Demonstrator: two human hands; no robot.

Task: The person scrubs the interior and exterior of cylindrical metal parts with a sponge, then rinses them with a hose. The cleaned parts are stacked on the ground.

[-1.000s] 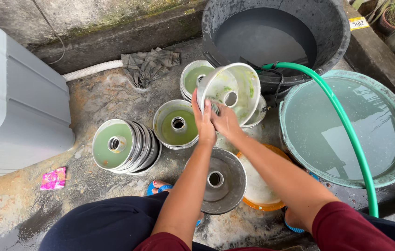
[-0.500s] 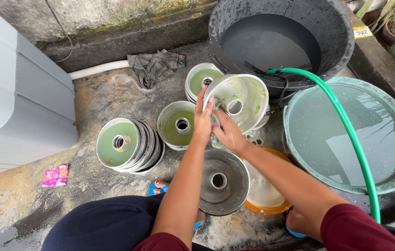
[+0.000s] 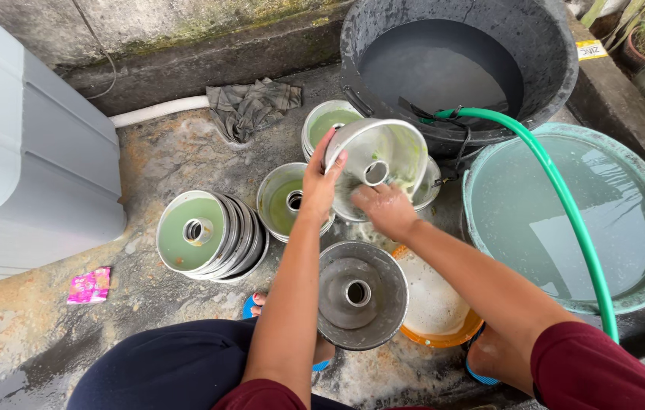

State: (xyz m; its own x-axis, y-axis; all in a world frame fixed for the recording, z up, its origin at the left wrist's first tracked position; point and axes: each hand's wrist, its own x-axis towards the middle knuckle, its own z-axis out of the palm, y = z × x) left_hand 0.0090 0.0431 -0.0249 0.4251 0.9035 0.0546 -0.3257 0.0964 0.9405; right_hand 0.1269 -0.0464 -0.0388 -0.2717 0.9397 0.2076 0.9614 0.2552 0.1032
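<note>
My left hand (image 3: pixel 318 182) grips the rim of a tilted silver ring-shaped cake pan (image 3: pixel 383 159), its open side facing me, with green residue inside. My right hand (image 3: pixel 383 209) is pressed into the lower inside of that pan; whether it holds a scrubber is hidden. Under my forearms an upturned ring pan (image 3: pixel 360 294) rests beside an orange basin of soapy water (image 3: pixel 433 307). A stack of ring pans lying on its side (image 3: pixel 208 235) is at left, and more dirty pans (image 3: pixel 286 201) stand behind.
A black tub of water (image 3: pixel 459 61) sits at the back, a green basin of water (image 3: pixel 565 216) at right with a green hose (image 3: pixel 565 205) across it. A grey rag (image 3: pixel 250 106), white pipe (image 3: pixel 157 112), grey cabinet (image 3: pixel 26 152) and pink wrapper (image 3: pixel 88 285) lie left.
Both hands stay on the tilted pan. My right hand has slid down from the pan's edge to its lower inside. The view has shifted slightly.
</note>
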